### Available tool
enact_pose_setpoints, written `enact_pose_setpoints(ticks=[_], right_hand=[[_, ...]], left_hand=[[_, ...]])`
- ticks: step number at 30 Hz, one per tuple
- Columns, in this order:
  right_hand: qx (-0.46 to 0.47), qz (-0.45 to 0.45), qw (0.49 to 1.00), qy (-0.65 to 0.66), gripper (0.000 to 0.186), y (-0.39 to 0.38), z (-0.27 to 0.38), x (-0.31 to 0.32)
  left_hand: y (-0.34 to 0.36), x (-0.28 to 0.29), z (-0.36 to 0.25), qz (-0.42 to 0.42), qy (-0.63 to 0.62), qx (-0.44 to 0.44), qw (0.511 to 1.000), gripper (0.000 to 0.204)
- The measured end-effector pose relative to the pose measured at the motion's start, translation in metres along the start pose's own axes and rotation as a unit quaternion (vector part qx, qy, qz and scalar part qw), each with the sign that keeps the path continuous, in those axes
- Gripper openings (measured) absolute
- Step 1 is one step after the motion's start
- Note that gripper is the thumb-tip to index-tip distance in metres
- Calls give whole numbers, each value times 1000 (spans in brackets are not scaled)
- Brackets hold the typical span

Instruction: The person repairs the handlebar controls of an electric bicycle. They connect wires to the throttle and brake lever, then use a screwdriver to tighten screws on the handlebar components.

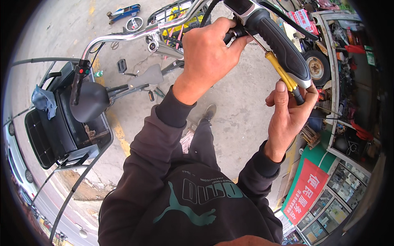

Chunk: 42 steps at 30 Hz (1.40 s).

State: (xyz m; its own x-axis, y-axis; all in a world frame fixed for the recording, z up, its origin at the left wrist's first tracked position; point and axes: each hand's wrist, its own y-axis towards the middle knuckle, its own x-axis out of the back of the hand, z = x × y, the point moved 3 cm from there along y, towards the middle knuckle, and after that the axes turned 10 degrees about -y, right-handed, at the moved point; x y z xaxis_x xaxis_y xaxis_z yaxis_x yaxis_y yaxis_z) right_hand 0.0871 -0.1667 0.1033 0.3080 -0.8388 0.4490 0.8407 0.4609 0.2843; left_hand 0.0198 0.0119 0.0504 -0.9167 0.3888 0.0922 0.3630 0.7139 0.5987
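Observation:
My right hand has its fingers closed around the end of a yellow-handled screwdriver. The screwdriver's thin shaft runs up and left toward a small black fitting beside the black handlebar grip. With thumb and fingers pinched, my left hand holds that fitting just under the handlebar. The screwdriver lies alongside the grip, and my right fingertips are by the grip's lower end. My left fingers hide part of the fitting, so whether the tip sits in a screw cannot be seen.
The chrome handlebar curves left to another grip. A tricycle seat and rear bench stand at left, a wire basket ahead. Along the right are a wheel, cluttered shelves and a red sign.

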Motion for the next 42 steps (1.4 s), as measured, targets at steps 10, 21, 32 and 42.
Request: enact_pose_setpoints(ticks=[10, 21, 32, 42], right_hand=[[34, -32, 995, -89, 44, -10, -1, -6], [28, -76, 996, -43, 33, -7, 5, -10], [18, -6, 1000, -2, 38, -9, 0, -8], [35, -62, 995, -76, 47, -2, 6, -5]], left_hand=[[1, -2, 1, -9, 15, -5, 1000, 28], [12, -2, -13, -6, 8, 2, 1000, 21], [9, -3, -11, -2, -11, 28, 1000, 20], [9, -5, -13, 4, -14, 70, 997, 22]])
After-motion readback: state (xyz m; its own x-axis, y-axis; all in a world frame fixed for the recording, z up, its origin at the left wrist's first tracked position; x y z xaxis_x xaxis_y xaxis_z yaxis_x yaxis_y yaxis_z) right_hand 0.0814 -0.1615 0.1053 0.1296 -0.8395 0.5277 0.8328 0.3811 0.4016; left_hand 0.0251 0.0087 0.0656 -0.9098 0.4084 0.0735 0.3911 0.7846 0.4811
